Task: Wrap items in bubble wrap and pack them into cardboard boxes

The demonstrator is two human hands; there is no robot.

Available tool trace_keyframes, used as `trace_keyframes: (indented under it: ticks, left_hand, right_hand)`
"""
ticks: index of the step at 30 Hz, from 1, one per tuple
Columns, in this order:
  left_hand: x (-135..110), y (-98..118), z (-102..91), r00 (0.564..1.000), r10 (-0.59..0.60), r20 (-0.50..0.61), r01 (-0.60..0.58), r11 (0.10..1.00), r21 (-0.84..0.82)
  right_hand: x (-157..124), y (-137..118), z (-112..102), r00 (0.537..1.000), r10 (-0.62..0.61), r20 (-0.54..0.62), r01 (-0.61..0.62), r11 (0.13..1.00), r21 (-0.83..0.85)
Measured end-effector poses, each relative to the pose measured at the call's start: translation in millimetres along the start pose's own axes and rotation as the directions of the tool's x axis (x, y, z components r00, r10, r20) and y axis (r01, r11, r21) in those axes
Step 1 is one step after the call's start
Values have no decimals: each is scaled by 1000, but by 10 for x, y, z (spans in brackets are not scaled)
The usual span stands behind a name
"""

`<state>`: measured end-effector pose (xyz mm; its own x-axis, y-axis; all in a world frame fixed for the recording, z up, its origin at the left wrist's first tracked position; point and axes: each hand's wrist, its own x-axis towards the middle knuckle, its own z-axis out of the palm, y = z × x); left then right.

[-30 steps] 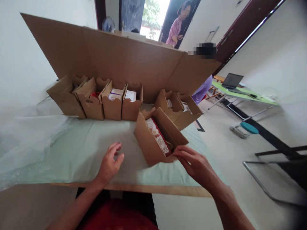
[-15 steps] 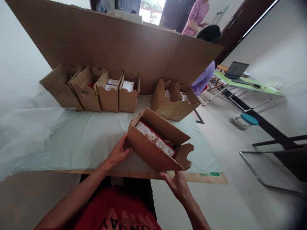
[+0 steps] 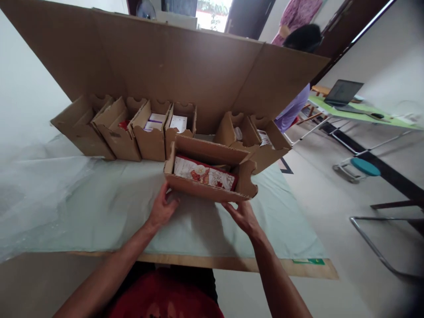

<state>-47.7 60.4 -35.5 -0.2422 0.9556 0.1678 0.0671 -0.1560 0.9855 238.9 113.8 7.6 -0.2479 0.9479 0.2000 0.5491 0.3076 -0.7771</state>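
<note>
Between my hands is an open-topped cardboard box [image 3: 198, 187], lifted a little off the cloth and turned lengthwise. Inside lies a red-and-white patterned packet [image 3: 205, 172]. My left hand [image 3: 163, 207] grips the box at its left end, with the thumb in front and the other fingers partly hidden. Under the lower right edge, my right hand [image 3: 243, 216] supports it, and its fingertips are hidden beneath the box. Behind it, a gap separates the row of upright boxes on the left from a pair of boxes [image 3: 236, 132] on the right.
Several cardboard boxes [image 3: 126, 145] with small cartons stand at the back left. A tall cardboard panel [image 3: 165, 66] rises behind them. Clear plastic sheeting [image 3: 36, 190] covers the left of the cloth-covered table [image 3: 132, 229]. Beyond are a person in purple [image 3: 294, 108] and a laptop table [image 3: 364, 112].
Both hands have moved the box away from the table's front edge toward the gap at the back. It has also turned from slanted to nearly level across my view.
</note>
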Motion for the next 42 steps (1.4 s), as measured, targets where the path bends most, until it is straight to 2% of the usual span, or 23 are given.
trace_keyframes:
  ticks: [3,6,9,12,15,17,19,21,23,27,31,34,37,40,42]
  left_hand:
    - [181,-23,168,1000,-15,5,15,999,30]
    - [267,-44,264,999,-25,33,24,999,47]
    - [265,-44,303,999,-27,25,26,999,45]
    - [253,11,320,998,-42,56,39,997,66]
    - [230,87,212,993,-59,101,46,991,127]
    - [145,132,-2,996,-35,88,15,977,214]
    - [-27,172,-336,999,19,27,-26,941,338]
    - [-257,200,-766,994,71,-87,-21,878,478]
    - [-489,213,-1243,968,108,-225,49,801,597]
    - [-795,249,-2127,890,196,-412,216,614,759]
    - [-836,343,-2750,837,254,-484,345,442,828]
    - [-720,413,-3064,818,256,-515,418,351,838]
    - [-494,454,-3264,821,219,-528,460,296,837]
    - [-188,449,-3328,856,187,-482,434,246,867]
    - [28,418,-3300,892,171,-419,380,217,899]
  right_hand:
    - [238,148,-16,995,96,-2,-95,991,97]
    - [342,214,3,993,111,-32,-104,980,167]
    - [323,216,57,991,112,-69,-96,974,203]
    - [261,196,146,975,151,-163,-112,967,228]
    - [163,178,249,941,225,-251,-171,960,221]
    - [47,162,299,920,287,-266,-248,954,170]
    - [-106,136,323,905,337,-259,-323,941,97]
    - [-243,96,333,901,363,-236,-372,928,11]
    - [-295,48,343,918,343,-197,-361,930,-65]
    - [-72,-39,365,958,258,-122,-270,958,-92]
    - [169,-108,372,949,307,-67,-312,947,-77]
    - [94,-153,365,940,336,-59,-340,938,-74]
    - [-141,-168,353,919,386,-79,-390,920,-49]
    - [-392,-135,370,903,412,-119,-421,904,-69]
    - [-521,-93,409,924,359,-133,-373,923,-97]
